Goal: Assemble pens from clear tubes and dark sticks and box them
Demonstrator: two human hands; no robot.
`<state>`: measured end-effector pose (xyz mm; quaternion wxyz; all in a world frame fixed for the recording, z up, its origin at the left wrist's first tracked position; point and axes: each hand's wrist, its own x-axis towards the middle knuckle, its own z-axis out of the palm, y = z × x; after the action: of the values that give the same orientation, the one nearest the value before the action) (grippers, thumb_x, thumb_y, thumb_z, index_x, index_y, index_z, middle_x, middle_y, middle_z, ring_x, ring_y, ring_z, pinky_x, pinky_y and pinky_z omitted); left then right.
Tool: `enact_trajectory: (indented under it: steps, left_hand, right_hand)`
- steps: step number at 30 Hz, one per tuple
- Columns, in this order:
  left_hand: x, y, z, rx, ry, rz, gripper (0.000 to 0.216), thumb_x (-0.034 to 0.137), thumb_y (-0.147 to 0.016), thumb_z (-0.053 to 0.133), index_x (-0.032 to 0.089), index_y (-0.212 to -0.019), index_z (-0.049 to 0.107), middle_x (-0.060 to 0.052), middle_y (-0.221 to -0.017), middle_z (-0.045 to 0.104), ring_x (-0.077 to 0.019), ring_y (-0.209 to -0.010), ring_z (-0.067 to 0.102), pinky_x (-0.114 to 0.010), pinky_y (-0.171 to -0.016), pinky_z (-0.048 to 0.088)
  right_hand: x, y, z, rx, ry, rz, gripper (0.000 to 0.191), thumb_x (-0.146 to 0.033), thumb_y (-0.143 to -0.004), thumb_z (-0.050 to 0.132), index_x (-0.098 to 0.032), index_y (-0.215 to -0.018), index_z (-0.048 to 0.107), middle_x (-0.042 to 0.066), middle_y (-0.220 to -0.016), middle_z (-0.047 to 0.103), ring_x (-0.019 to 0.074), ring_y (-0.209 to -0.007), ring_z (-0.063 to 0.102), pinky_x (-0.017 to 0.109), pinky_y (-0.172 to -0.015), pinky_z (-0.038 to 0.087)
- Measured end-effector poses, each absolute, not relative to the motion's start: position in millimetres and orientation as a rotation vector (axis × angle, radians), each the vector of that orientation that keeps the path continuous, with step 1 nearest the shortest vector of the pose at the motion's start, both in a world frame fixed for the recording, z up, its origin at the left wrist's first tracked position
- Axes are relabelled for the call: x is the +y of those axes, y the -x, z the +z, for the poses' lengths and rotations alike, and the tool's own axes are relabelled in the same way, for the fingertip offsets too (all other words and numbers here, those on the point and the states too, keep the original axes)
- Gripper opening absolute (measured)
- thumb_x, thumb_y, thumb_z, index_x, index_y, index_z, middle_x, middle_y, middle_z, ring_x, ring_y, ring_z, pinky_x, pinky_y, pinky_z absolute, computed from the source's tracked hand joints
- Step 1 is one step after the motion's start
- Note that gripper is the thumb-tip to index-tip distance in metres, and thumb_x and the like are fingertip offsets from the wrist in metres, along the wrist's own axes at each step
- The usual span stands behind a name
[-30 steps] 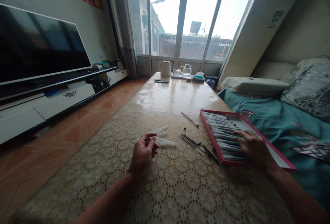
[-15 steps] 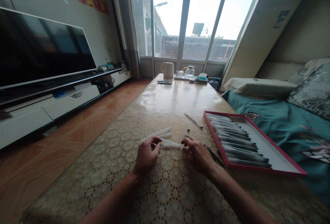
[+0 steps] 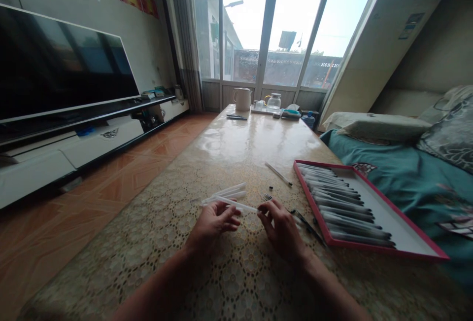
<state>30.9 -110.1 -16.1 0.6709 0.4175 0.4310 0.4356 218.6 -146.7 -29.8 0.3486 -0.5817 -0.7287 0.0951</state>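
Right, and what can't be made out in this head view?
Right end of the clear tube: head view, hidden by the right hand.
Whether the left hand grips it: head view, contact covered by fingers.
Small black piece: head view, too small to identify.
Any print on the pens: head view, blurred.
Television: head view, left edge cuts it off.

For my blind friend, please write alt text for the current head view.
The right hand holds one end of a translucent white plastic tube, the left hand nearby, over a beige patterned table; at right, a red-rimmed box of slim pens.
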Motion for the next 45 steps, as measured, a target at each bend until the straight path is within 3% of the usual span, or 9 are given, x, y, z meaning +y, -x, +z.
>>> enact_trajectory:
  steps: [5, 12, 17, 25, 32, 36, 41, 45]
  left_hand:
    - [-109, -31, -13, 0.966, -0.743, 1.04, 0.007, 0.015, -0.081, 0.064, 0.009, -0.082, 0.066, -0.007, -0.065, 0.07, -0.0107, -0.056, 0.066, -0.016, -0.051, 0.052]
    - [-109, -31, -7, 0.983, -0.684, 1.103, 0.018, 0.015, -0.09, 0.05, 0.011, -0.074, 0.059, -0.007, -0.062, 0.07, -0.0133, -0.055, 0.067, -0.019, -0.049, 0.053]
    - [-110, -33, -7, 0.987, -0.689, 1.077, 0.02, 0.016, -0.091, 0.048, 0.011, -0.074, 0.058, -0.006, -0.06, 0.069, -0.0127, -0.052, 0.066, -0.019, -0.047, 0.053]
    - [-111, -33, -5, 1.013, -0.691, 1.089, 0.02, 0.016, -0.092, 0.046, 0.012, -0.076, 0.056, -0.006, -0.059, 0.069, -0.0124, -0.052, 0.067, -0.019, -0.05, 0.054]
    - [-110, -32, -7, 1.006, -0.672, 1.102, 0.017, 0.017, -0.091, 0.048, 0.012, -0.077, 0.056, -0.006, -0.058, 0.069, -0.0135, -0.051, 0.067, -0.02, -0.049, 0.054]
    - [-108, -30, -7, 0.991, -0.615, 1.196, 0.011, 0.01, -0.087, 0.053, 0.012, -0.076, 0.056, -0.006, -0.06, 0.069, -0.0134, -0.053, 0.067, -0.019, -0.052, 0.055]
    - [-105, -25, -2, 0.984, -0.471, 1.365, 0.016, 0.008, -0.089, 0.049, 0.012, -0.075, 0.055, -0.007, -0.061, 0.07, -0.0136, -0.055, 0.068, -0.02, -0.055, 0.056]
    - [-105, -25, 2, 1.002, -0.42, 1.387, 0.02, 0.012, -0.091, 0.047, 0.012, -0.072, 0.053, -0.006, -0.058, 0.068, -0.0136, -0.054, 0.068, -0.021, -0.054, 0.057]
  right_hand:
    - [-148, -218, -20, -1.966, 1.47, 0.246, 0.014, -0.025, -0.092, 0.046, -0.021, -0.09, 0.059, 0.002, -0.087, 0.058, 0.013, -0.069, 0.058, 0.022, -0.065, 0.042]
    - [-141, -268, -17, -1.839, 2.028, -0.158, 0.01, -0.018, -0.086, 0.052, -0.018, -0.085, 0.062, 0.008, -0.087, 0.061, 0.0212, -0.087, 0.059, 0.028, -0.074, 0.039]
    - [-141, -274, -17, -1.93, 2.167, -0.154, 0.007, -0.023, -0.082, 0.059, -0.019, -0.084, 0.065, 0.007, -0.087, 0.061, 0.022, -0.088, 0.057, 0.029, -0.074, 0.038]
    - [-141, -262, -18, -1.973, 2.21, -0.214, 0.011, -0.017, -0.085, 0.052, -0.014, -0.085, 0.063, 0.011, -0.089, 0.061, 0.0222, -0.091, 0.056, 0.029, -0.077, 0.037]
    - [-139, -270, -23, -1.941, 2.119, -0.068, 0.006, -0.019, -0.083, 0.055, -0.017, -0.084, 0.061, 0.008, -0.088, 0.06, 0.0207, -0.087, 0.056, 0.028, -0.076, 0.039]
    - [-140, -264, -21, -1.936, 1.921, -0.067, 0.009, -0.019, -0.086, 0.05, -0.018, -0.081, 0.057, 0.008, -0.087, 0.06, 0.0209, -0.085, 0.057, 0.029, -0.075, 0.039]
    - [-148, -242, -12, -1.949, 1.549, 0.141, 0.014, -0.022, -0.091, 0.039, -0.02, -0.085, 0.052, 0.0, -0.07, 0.058, 0.0141, -0.061, 0.054, 0.023, -0.058, 0.036]
    - [-155, -230, -8, -1.948, 1.45, 0.133, 0.011, -0.021, -0.088, 0.043, -0.02, -0.081, 0.052, -0.001, -0.066, 0.054, 0.0125, -0.059, 0.051, 0.022, -0.057, 0.035]
